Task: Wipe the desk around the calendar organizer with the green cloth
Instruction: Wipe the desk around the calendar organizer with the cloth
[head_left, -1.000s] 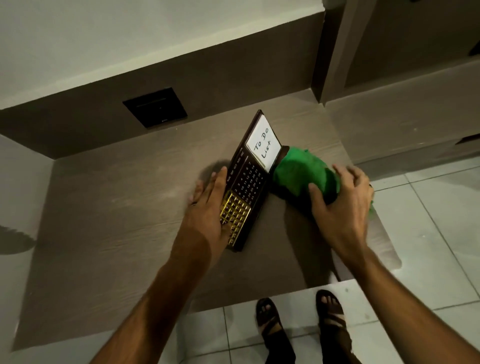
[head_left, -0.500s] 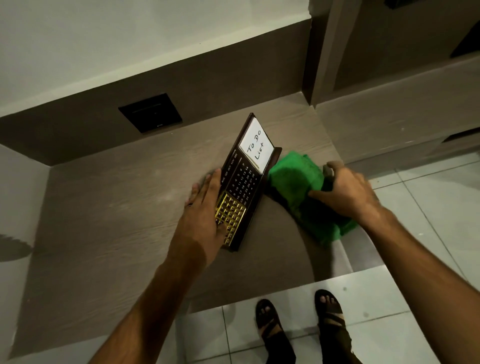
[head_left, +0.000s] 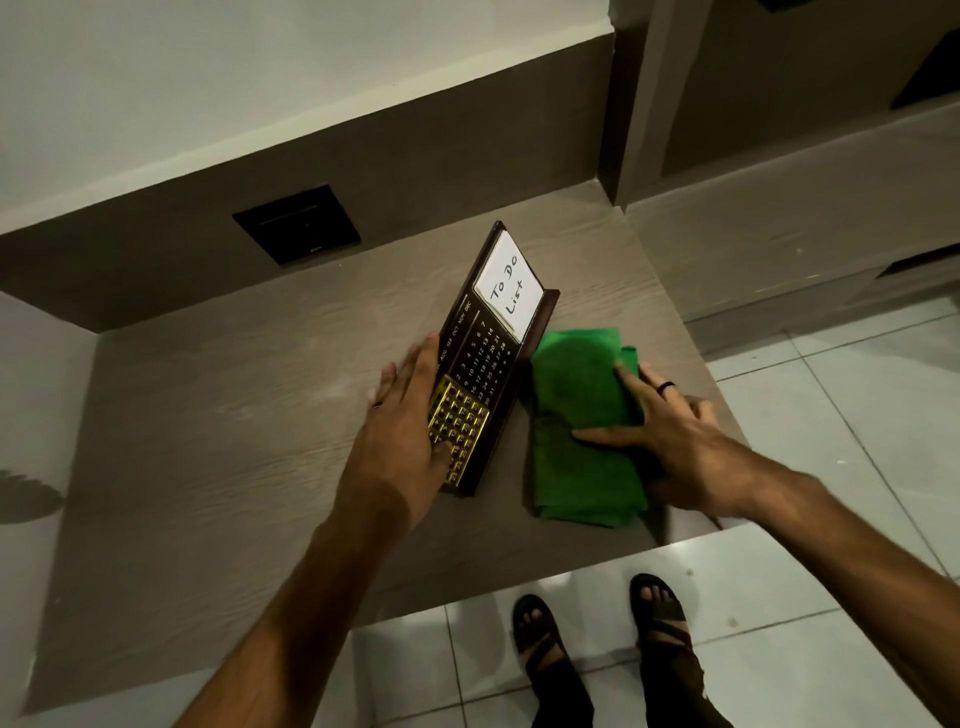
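The dark brown calendar organizer lies slantwise on the grey wooden desk, with a white "To Do List" card at its far end and a gold keypad at its near end. My left hand rests flat on its left side and keypad, holding it in place. Just right of the organizer lies the folded green cloth, touching its right edge. My right hand presses on the cloth's right side, thumb and forefinger spread over it.
A black wall plate sits in the brown back panel behind the desk. The desk's right end and front edge are near my right hand, with white floor tiles beyond. My sandalled feet stand below the front edge.
The bunched cloth has been spread out flat and drawn toward the front edge alongside the organizer. My right hand went from gripping it to pressing on it. My left hand stayed put.
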